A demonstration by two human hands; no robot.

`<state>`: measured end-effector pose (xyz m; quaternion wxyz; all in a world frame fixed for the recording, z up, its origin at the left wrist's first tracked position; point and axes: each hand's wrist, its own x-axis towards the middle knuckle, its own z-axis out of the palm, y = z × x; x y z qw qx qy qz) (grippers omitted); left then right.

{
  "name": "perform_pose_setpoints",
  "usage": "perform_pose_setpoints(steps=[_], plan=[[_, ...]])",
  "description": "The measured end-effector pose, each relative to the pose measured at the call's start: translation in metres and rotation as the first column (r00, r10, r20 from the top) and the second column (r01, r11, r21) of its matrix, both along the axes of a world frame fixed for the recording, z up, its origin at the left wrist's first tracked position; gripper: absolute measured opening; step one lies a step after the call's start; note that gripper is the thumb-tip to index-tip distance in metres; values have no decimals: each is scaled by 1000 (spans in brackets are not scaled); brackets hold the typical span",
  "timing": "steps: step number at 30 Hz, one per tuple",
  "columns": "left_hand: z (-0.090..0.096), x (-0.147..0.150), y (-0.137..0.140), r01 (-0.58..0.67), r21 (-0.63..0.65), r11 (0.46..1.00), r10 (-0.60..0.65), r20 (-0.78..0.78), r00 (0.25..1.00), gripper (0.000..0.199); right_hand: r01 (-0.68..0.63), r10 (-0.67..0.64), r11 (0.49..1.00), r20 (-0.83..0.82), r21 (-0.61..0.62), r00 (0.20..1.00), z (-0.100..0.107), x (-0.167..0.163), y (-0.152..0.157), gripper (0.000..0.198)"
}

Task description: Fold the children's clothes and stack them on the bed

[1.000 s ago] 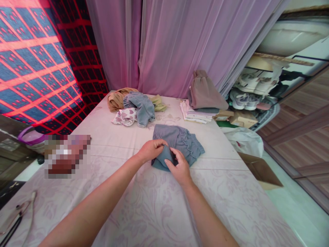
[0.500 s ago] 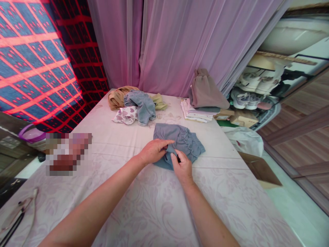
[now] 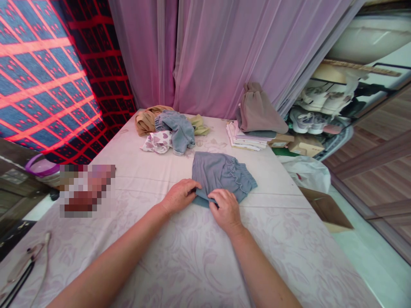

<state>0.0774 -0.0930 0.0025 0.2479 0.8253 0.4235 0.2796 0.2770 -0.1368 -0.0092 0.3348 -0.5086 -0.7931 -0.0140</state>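
Observation:
Blue-grey pants [image 3: 218, 171], folded into a compact shape, lie on the bed's floral cover. Their gathered elastic waistband points right. My left hand [image 3: 181, 194] is closed at the near left corner, thumb and fingers pinching the cloth edge. With bent fingers, my right hand [image 3: 226, 209] grips the near edge closer to the middle; the thumb tip is partly tucked at the fold. A layer of the cloth runs along that edge between both hands.
Behind lies a loose heap with a denim garment [image 3: 180, 130], a heart-print cloth [image 3: 157, 142] and a tan garment [image 3: 147, 122]. A folded stack [image 3: 248, 137] with brown pants [image 3: 260, 109] on top sits back right. Eyeglasses [image 3: 24, 263] and a cable [image 3: 45, 265] lie front left.
My left hand has moved left and nearer, from the middle of the pants to their corner. The lifted flap of cloth now lies flatter, and my right hand has turned more palm-down.

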Motion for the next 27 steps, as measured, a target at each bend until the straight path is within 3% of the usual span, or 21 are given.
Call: perform_pose_setpoints(steps=[8,11,15,22,27], plan=[[10,-8,-26,-160,-99,982,151,-98,984,23,-34,35,999,51,-33,998,3,0,-7,19],[10,-2,-27,-209,-96,973,197,-122,973,25,-23,24,1000,105,-11,994,6,-4,-6,25],[6,5,-27,-270,-73,960,257,-146,955,24,-31,29,999,121,22,992,9,-7,-4,17],[1,4,-31,-283,-33,958,277,-127,952,36,-88,88,996,75,-7,993,7,-7,-7,16],[-3,1,-32,-218,47,975,223,-169,960,43,-93,96,995,102,-28,990,6,-9,-8,17]])
